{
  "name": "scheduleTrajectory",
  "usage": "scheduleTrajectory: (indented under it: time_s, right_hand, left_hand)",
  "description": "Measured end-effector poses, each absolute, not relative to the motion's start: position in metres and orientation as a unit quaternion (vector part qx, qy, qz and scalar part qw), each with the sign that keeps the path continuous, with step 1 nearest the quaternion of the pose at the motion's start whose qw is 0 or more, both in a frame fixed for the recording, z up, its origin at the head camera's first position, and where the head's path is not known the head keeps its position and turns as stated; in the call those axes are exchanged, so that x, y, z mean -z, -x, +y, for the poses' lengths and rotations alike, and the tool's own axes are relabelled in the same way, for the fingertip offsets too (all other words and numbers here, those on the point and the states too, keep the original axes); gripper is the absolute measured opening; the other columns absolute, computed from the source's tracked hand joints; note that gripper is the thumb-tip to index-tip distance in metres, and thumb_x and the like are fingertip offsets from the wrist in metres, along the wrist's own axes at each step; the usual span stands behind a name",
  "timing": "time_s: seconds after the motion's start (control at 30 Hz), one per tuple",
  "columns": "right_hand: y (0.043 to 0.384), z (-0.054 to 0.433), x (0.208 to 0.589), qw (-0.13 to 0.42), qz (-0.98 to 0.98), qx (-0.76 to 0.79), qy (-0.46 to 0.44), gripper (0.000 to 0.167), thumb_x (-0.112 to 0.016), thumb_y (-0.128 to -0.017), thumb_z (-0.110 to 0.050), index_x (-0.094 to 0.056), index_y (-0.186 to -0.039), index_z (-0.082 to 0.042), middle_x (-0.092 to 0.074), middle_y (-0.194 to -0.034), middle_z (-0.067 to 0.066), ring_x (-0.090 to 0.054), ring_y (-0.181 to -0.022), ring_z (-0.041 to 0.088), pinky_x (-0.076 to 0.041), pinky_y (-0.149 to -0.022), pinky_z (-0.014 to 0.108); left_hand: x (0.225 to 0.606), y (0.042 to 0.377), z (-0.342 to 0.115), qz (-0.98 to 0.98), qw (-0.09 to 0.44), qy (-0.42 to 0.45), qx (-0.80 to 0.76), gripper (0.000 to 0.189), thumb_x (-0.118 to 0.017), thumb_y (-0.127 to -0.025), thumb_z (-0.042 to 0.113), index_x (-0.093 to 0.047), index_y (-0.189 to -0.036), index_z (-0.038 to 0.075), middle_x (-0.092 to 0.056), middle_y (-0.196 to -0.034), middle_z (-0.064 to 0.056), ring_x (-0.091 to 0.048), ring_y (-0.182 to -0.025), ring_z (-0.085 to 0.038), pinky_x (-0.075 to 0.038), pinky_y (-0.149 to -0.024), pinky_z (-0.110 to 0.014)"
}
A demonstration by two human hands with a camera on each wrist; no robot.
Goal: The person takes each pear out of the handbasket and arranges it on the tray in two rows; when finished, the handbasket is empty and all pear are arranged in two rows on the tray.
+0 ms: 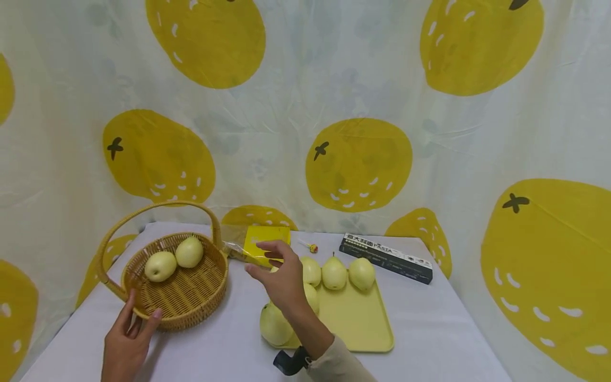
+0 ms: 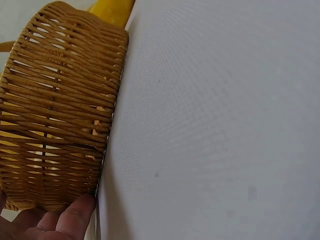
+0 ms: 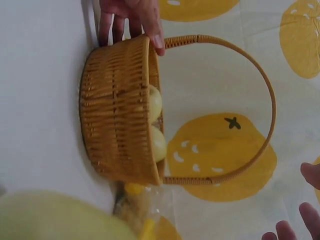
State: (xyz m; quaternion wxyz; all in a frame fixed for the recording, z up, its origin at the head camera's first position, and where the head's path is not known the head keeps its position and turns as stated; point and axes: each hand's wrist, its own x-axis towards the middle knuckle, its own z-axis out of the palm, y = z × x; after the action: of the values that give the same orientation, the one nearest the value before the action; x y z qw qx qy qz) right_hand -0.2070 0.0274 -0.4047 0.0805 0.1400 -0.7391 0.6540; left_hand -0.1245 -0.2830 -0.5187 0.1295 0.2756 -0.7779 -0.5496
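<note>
A round wicker basket [image 1: 193, 318] with a tall hoop handle stands at the left of the table. Two pale yellow pears [image 1: 160, 266] lie inside it against the far left wall. My left hand [image 1: 125, 342] holds the basket's near left rim, thumb over the edge and fingers along the outer wall [image 2: 55, 105]. Right of the basket, my right hand [image 1: 285, 278] hovers with fingers spread and nothing in them. Behind and below that hand is a yellow tray [image 1: 355, 323] with several pears [image 1: 334, 273] along its far and left sides; my forearm partly covers them.
At the back right lies a long dark pasta box [image 1: 386, 258]. A small lollipop [image 1: 312, 248] sits behind the tray. Between basket and tray, toward the back, is a yellow package [image 1: 267, 239] beside a clear plastic bag. A fruit-print curtain [image 1: 267, 175] hangs behind the table.
</note>
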Motion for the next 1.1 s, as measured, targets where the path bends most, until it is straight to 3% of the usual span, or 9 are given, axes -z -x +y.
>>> scheduleTrajectory:
  time_s: [0.27, 0.53, 0.7, 0.83, 0.93, 1.1]
  right_hand:
    - [0.211, -0.01, 0.407, 0.09, -0.717, -0.672, -0.163, 0.038, -0.092, -0.085, -0.017, -0.075, -0.119, -0.02, -0.074, -0.121, -0.005, -0.064, -0.108, 0.011, -0.061, -0.099, 0.027]
    - [0.217, -0.044, 0.413, 0.098, -0.713, -0.676, -0.161, 0.037, -0.094, -0.083, -0.02, -0.075, -0.115, -0.022, -0.074, -0.114, -0.012, -0.065, -0.105, 0.009, -0.062, -0.099, 0.032]
    - [0.223, -0.064, 0.421, 0.088, -0.719, -0.67, -0.161, 0.037, -0.094, -0.084, -0.023, -0.074, -0.116, -0.02, -0.071, -0.112, -0.015, -0.062, -0.102, 0.003, -0.06, -0.096, 0.026]
    - [0.229, -0.081, 0.429, 0.074, -0.72, -0.671, -0.16, 0.037, -0.095, -0.083, -0.025, -0.074, -0.113, -0.027, -0.069, -0.111, -0.019, -0.06, -0.103, -0.001, -0.058, -0.095, 0.019]
    - [0.233, -0.093, 0.438, 0.077, -0.725, -0.664, -0.165, 0.039, -0.095, -0.082, -0.025, -0.074, -0.114, -0.029, -0.071, -0.115, -0.016, -0.063, -0.108, 0.001, -0.058, -0.095, 0.017]
    - [0.239, -0.112, 0.455, 0.078, -0.744, -0.641, -0.17, 0.049, -0.095, -0.083, -0.025, -0.071, -0.126, -0.029, -0.07, -0.127, -0.013, -0.065, -0.121, 0.007, -0.06, -0.104, 0.026]
  left_hand:
    - [0.517, 0.124, -0.281, -0.776, 0.136, -0.275, 0.551, 0.087, -0.069, -0.102, 0.051, -0.013, -0.167, 0.042, -0.009, -0.175, 0.021, -0.013, -0.165, -0.024, -0.031, -0.126, -0.018]
    - [0.519, 0.123, -0.282, -0.776, 0.145, -0.269, 0.553, 0.086, -0.07, -0.102, 0.049, -0.014, -0.168, 0.041, -0.011, -0.175, 0.022, -0.015, -0.165, -0.024, -0.03, -0.124, -0.014]
    - [0.518, 0.125, -0.282, -0.776, 0.147, -0.272, 0.549, 0.087, -0.07, -0.101, 0.05, -0.015, -0.167, 0.041, -0.01, -0.175, 0.021, -0.015, -0.165, -0.024, -0.03, -0.125, -0.014]
    - [0.518, 0.127, -0.282, -0.775, 0.149, -0.276, 0.549, 0.087, -0.07, -0.101, 0.05, -0.015, -0.168, 0.041, -0.01, -0.175, 0.022, -0.014, -0.165, -0.022, -0.03, -0.126, -0.016]
    - [0.518, 0.127, -0.282, -0.773, 0.148, -0.279, 0.55, 0.087, -0.071, -0.101, 0.051, -0.015, -0.168, 0.041, -0.01, -0.174, 0.023, -0.013, -0.165, -0.021, -0.03, -0.127, -0.018]
    - [0.52, 0.125, -0.283, -0.775, 0.151, -0.265, 0.554, 0.088, -0.072, -0.101, 0.046, -0.016, -0.168, 0.04, -0.011, -0.174, 0.021, -0.015, -0.165, -0.021, -0.031, -0.124, -0.013]
